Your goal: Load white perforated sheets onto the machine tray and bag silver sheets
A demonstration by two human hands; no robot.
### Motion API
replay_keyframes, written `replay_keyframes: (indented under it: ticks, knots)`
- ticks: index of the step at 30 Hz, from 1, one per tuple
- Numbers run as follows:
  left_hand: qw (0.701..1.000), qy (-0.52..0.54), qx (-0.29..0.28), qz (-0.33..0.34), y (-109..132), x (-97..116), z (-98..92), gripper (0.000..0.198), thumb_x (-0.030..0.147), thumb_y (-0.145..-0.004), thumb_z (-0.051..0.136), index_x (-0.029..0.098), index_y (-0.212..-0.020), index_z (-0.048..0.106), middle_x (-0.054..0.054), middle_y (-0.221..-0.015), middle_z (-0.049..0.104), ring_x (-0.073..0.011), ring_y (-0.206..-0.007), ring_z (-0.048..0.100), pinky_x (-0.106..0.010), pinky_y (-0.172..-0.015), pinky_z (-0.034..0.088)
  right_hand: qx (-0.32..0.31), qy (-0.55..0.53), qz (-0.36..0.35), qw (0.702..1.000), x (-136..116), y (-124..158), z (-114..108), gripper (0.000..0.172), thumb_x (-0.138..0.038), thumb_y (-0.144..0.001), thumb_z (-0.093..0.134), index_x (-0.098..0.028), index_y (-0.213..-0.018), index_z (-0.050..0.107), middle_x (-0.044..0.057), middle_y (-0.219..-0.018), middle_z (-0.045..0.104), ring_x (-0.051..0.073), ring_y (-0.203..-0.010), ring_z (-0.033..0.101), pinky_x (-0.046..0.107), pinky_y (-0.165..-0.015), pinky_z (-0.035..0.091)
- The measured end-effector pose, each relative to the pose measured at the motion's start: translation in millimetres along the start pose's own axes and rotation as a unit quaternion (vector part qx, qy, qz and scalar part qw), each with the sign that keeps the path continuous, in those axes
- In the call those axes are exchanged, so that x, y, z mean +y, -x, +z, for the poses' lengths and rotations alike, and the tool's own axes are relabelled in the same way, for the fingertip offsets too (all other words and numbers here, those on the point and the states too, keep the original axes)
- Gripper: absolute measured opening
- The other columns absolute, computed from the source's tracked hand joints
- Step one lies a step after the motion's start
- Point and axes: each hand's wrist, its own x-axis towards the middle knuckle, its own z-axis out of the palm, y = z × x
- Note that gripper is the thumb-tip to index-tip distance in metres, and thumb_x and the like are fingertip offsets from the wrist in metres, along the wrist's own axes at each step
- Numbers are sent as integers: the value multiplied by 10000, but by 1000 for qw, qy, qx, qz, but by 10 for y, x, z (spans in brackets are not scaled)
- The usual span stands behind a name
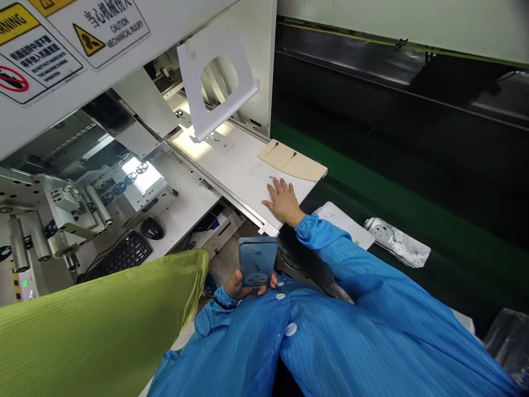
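Observation:
My left hand [243,285] is closed around the lower end of a blue phone back cover [257,261], held upright close to my blue smock. My right hand [283,200] lies flat with fingers stretched out on the white machine table [235,171], its fingertips on a thin clear sheet [264,173]. Just beyond the fingers sits a beige plate [293,161] with two slots.
A white bracket with a round hole [217,77] stands over a lit window on the machine. A keyboard [119,256] and mouse [152,227] sit lower left. A green conveyor [413,215] runs on the right, with a white tray [347,220] and silvery bagged parts [397,241]. A green cloth [95,325] fills the lower left.

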Motion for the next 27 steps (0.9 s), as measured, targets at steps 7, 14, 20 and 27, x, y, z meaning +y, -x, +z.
replay_keyframes:
  ticks: [7,14,20,27]
  knots:
    - [1000,-12,12,-2,-31,23,23,895,865,-690,402,151,-1205,563,-189,-982,634,-236,-812,586,-255,-470,314,40,-90,-15,995,-68,114,-200,541,-451,-957,410,-91,-1349,500,211,-1479,373,357,-1391,286,598,-1126,213]
    - [997,-24,45,-63,-153,213,130,824,799,-735,475,102,-1157,598,-198,-1090,623,-264,-933,582,-264,-546,368,-61,-255,-146,954,-150,803,-977,525,-514,-972,394,-200,-1389,448,67,-1183,651,151,-899,646,283,-769,549]
    - [992,-47,4,-120,-334,268,251,807,767,-722,532,136,-1222,570,-205,-1221,586,-338,-1116,546,-300,-630,467,29,-231,-183,955,-146,1286,-1125,362,-348,-987,421,-180,-1273,567,94,-1043,678,181,-912,642,307,-766,535]
    - [973,-103,-34,-203,-618,153,428,482,530,-850,573,123,-1099,645,-162,-1082,640,-233,-939,615,-254,-619,509,117,-177,-120,970,169,1742,-1175,378,-347,-966,460,-164,-1290,529,121,-1102,658,205,-981,632,366,-844,543]
